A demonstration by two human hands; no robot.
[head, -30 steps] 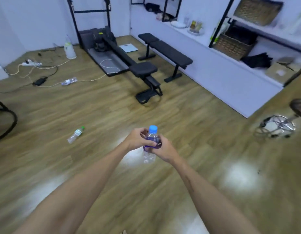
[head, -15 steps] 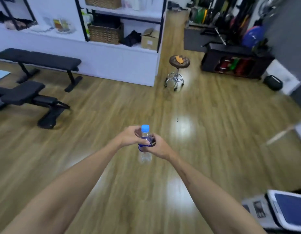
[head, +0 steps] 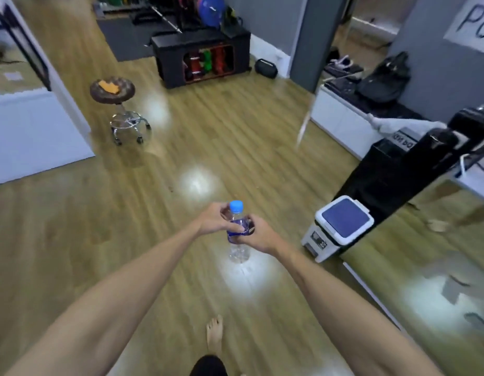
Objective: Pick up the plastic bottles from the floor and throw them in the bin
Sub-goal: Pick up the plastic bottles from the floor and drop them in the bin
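Observation:
I hold a clear plastic bottle (head: 238, 251) with a blue cap and a blue label upright in front of me, above the wooden floor. My left hand (head: 215, 219) grips its upper part from the left, and my right hand (head: 258, 236) wraps the label from the right. A white bin (head: 337, 229) with a dark blue lid stands on the floor to the right of my hands, its lid closed. No other bottle shows on the floor in this view.
A black machine (head: 414, 164) rises right behind the bin, with a mirror wall beyond. A round stool on wheels (head: 118, 109) stands at the left, a black rack of weights (head: 203, 58) at the back. My bare foot (head: 215, 336) is below my hands.
The view has swung to the right: the benches and shelves have left the frame, and the bin has come closer on the right. Both hands still hold the bottle the same way.

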